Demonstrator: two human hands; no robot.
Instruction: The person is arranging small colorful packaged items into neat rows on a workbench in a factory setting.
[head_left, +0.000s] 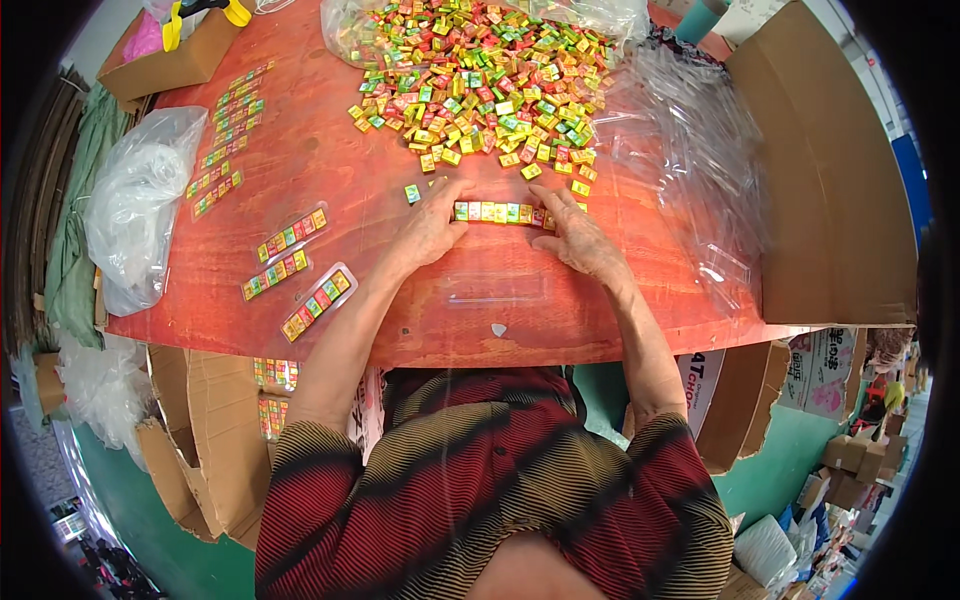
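A straight row of small coloured boxes (500, 212) in yellow, green, red and white lies across the red table. My left hand (434, 228) curls around its left end, while my right hand (587, 242) takes the right end between thumb and fingers. The fingers partly cover the end boxes. Just in front of the row lies a clear plastic tray (500, 289). Beyond my hands spreads a big heap of the same little boxes (490, 80). One loose box (412, 194) sits beside my left hand. To the left are several filled clear trays (320, 301), set at a slant.
Clear plastic trays (690, 150) are piled at the right, beside a tall cardboard box (835, 170). More rows of boxes (228, 130) stand at the far left, near a clear plastic bag (140, 215). Open cartons (225, 420) are below the table edge.
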